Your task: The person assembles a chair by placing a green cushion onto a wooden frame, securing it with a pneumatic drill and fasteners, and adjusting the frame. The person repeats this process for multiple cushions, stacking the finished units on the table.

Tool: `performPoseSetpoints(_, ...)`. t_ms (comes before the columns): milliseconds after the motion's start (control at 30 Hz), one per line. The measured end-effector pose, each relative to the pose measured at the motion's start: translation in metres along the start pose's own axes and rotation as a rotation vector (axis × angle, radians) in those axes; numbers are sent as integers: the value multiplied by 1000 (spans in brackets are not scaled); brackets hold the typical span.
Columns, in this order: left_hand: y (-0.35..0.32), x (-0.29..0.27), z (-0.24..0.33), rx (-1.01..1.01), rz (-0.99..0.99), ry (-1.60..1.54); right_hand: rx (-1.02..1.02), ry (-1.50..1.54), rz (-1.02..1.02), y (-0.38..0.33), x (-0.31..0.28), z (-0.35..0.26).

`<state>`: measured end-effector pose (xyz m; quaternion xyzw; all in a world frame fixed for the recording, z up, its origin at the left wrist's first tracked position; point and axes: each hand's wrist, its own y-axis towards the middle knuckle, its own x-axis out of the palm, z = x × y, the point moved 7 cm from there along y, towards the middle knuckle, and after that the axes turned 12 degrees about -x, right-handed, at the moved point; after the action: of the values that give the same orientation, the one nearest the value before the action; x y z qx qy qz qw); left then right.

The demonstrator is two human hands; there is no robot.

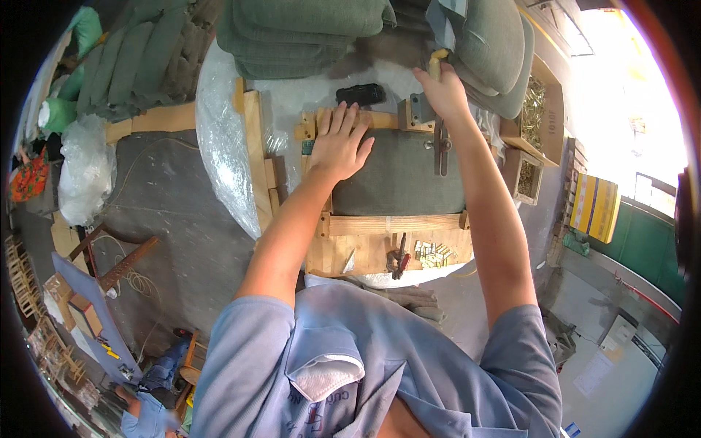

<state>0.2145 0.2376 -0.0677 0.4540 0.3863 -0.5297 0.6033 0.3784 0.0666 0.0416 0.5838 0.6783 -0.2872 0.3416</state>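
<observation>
A dark grey-green padded seat [401, 175] sits inside a light wooden frame [387, 225] on the bench before me. Over the frame's far left corner my left hand [339, 144] lies flat, its fingers spread and its thumb out over the seat. At the far right, my right hand [444, 93] is closed around the yellow-tipped handle [437, 64] of a metal lever clamp. The clamp's slotted bar [441, 157] reaches over the seat from a metal bracket [420, 109]. Beyond my left fingertips rests a small black object [361, 94], whose kind I cannot make out.
Stacked grey-green cushions [303, 33] stand at the back, with more cushions [496, 51] at the right. A wooden box [537, 109] holds many small metal pieces. Near me lie a red-handled tool [398, 264] and several small brass-coloured pieces [436, 254]. Another person [146, 412] is at lower left.
</observation>
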Motion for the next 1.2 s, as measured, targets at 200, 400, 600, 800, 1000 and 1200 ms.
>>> performPoseSetpoints(200,-2,0,-4,-16,19,-49,-63,-44,121,-9,-2,-14)
performPoseSetpoints(400,-3,1,-6,-36,22,-63,-86,-48,234,-7,-12,-13)
performPoseSetpoints(600,-4,5,-8,-48,63,-90,-150,-117,302,-9,-18,-18)
performPoseSetpoints(800,-7,-3,-16,-46,105,-297,-208,-215,311,-2,-10,-25)
performPoseSetpoints(1000,-79,-56,-96,-486,361,-786,-202,-256,317,1,-13,-4)
performPoseSetpoints(1200,-158,-42,-176,-951,136,-221,-152,-152,284,-1,-10,-18)
